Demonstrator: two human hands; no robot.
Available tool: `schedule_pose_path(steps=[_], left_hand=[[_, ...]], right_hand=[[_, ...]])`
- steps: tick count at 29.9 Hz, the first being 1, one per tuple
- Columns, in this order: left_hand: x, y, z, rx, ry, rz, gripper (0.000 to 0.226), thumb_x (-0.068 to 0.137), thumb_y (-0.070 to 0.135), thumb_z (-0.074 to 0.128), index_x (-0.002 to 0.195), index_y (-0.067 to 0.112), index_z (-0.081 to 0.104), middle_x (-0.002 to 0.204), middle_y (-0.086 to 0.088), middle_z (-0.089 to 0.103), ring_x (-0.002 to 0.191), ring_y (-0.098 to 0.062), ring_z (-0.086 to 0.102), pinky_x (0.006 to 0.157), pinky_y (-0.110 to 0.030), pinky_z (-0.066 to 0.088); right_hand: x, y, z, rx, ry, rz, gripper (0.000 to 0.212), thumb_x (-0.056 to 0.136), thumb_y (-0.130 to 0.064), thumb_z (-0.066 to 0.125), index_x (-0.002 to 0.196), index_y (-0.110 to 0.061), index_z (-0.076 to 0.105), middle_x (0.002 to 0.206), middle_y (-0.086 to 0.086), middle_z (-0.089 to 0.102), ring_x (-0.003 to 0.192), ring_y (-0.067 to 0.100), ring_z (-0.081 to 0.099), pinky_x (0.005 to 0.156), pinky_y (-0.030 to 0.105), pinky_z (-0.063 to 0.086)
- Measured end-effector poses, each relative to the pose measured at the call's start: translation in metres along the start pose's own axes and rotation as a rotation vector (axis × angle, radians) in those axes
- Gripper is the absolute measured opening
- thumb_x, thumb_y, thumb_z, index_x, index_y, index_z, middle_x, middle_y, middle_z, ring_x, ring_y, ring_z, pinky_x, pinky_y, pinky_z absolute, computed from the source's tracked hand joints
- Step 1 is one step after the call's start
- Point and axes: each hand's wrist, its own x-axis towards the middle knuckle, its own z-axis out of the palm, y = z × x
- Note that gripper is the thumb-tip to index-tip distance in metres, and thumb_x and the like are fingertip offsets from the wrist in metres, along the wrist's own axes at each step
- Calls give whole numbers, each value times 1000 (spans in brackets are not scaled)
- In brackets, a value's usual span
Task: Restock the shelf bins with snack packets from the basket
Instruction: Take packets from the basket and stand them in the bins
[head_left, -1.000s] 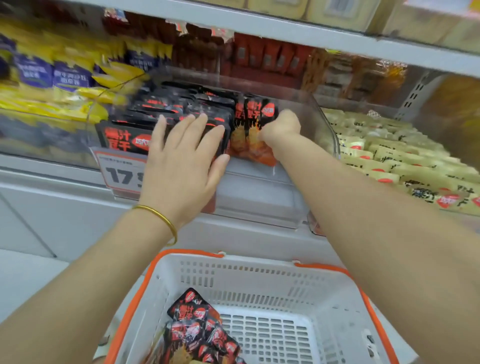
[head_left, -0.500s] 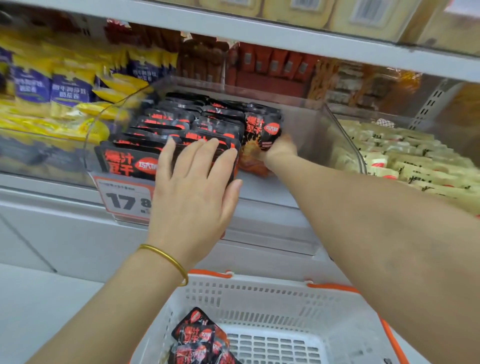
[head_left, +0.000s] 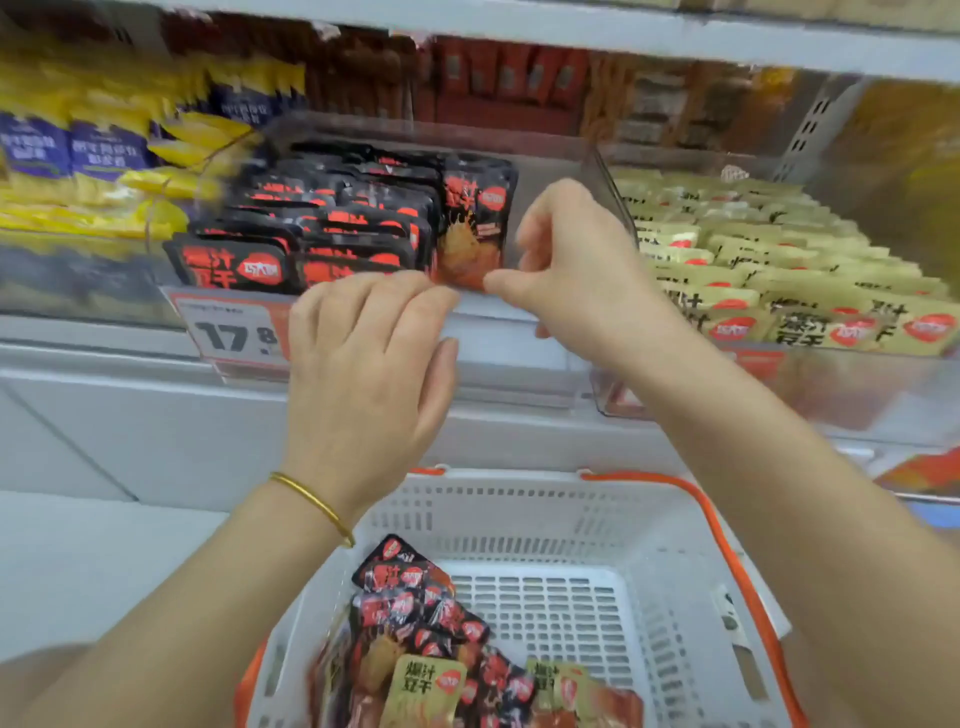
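Rows of black snack packets (head_left: 322, 228) fill a clear shelf bin (head_left: 605, 182). One black packet (head_left: 475, 218) stands upright at the right end of the rows. My right hand (head_left: 571, 270) pinches its lower right corner, thumb in front. My left hand (head_left: 363, 374) rests with bent fingers on the bin's front edge, fingertips touching the front packets. Below, a white basket (head_left: 649, 519) with orange handles holds several black packets (head_left: 415, 597) and a few tan ones (head_left: 428, 686).
A price tag (head_left: 234, 332) hangs on the bin front. Yellow and blue packets (head_left: 104, 156) fill the bin to the left, beige packets (head_left: 779, 270) the bin to the right. A shelf board (head_left: 571, 26) runs overhead. Bare room shows in the bin's right part.
My right hand has drawn back toward the bin front, leaving the packet upright against the rows. My left hand slid down from the packet tops to the front edge. The view dropped toward the basket.
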Motion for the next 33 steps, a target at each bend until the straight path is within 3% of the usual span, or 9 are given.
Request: schedule_pose_path(steps=[4, 8, 12, 16, 22, 24, 26, 29, 33], left_hand=[[-45, 31, 7, -60, -257, 99, 28, 83, 16, 48, 105, 10, 64, 104, -7, 64, 97, -29, 49, 78, -40, 33], [-89, 52, 23, -74, -595, 147, 34, 80, 20, 41, 104, 10, 62, 102, -8, 64, 92, -30, 51, 72, -39, 35], [-116, 66, 38, -117, -835, 145, 41, 79, 21, 33, 103, 8, 64, 101, -9, 65, 93, -33, 58, 75, -44, 50], [-123, 68, 51, -102, -970, 139, 43, 79, 23, 30, 97, 9, 66, 99, -9, 66, 94, -33, 59, 74, -43, 52], [-127, 66, 63, -92, -1012, 113, 29, 88, 15, 47, 112, 9, 63, 116, -7, 60, 111, -30, 50, 91, -48, 44], [-129, 66, 64, -81, -1039, 118, 31, 92, 19, 42, 118, 12, 58, 122, -3, 56, 116, -26, 45, 95, -42, 41], [-130, 66, 65, -42, -1093, 132, 32, 95, 24, 40, 123, 16, 53, 128, 0, 51, 121, -22, 40, 96, -37, 37], [-130, 66, 67, 5, -1159, 133, 32, 96, 27, 39, 125, 19, 51, 130, 2, 50, 122, -20, 40, 98, -35, 36], [-131, 61, 72, -58, -1297, 7, 36, 95, 27, 46, 130, 19, 47, 130, -2, 52, 120, -23, 43, 99, -41, 40]], right_hand=[[-81, 43, 12, 103, -450, 171, 20, 86, -14, 65, 77, -16, 47, 65, 3, 57, 56, 19, 64, 47, 34, 51], [-130, 151, 86, -109, -980, 482, 19, 92, -19, 60, 95, 0, 58, 93, 22, 67, 73, 27, 67, 57, 34, 55], [-191, 234, 133, -354, -1186, 480, 35, 93, -17, 58, 116, 9, 59, 103, 26, 64, 85, 33, 63, 66, 37, 53], [-230, 263, 175, -382, -1197, 406, 19, 89, -19, 59, 88, 0, 58, 91, 24, 61, 82, 32, 58, 67, 36, 46], [-251, 269, 213, -272, -947, 488, 39, 95, -28, 55, 128, -11, 45, 117, 10, 58, 99, 27, 60, 80, 37, 51], [-250, 271, 217, -292, -995, 480, 15, 95, -27, 54, 98, -12, 54, 89, 9, 60, 82, 25, 59, 68, 34, 49], [-247, 273, 217, -294, -1000, 480, 36, 94, -20, 53, 64, -14, 35, 61, 3, 39, 58, 19, 43, 53, 28, 35], [-229, 264, 204, -233, -1009, 444, 44, 93, -10, 52, 59, -15, 24, 59, 2, 26, 51, 15, 26, 50, 26, 23], [-172, 234, 153, -191, -1078, 332, 34, 90, -6, 54, 64, -13, 34, 68, 3, 36, 58, 18, 41, 51, 27, 37]])
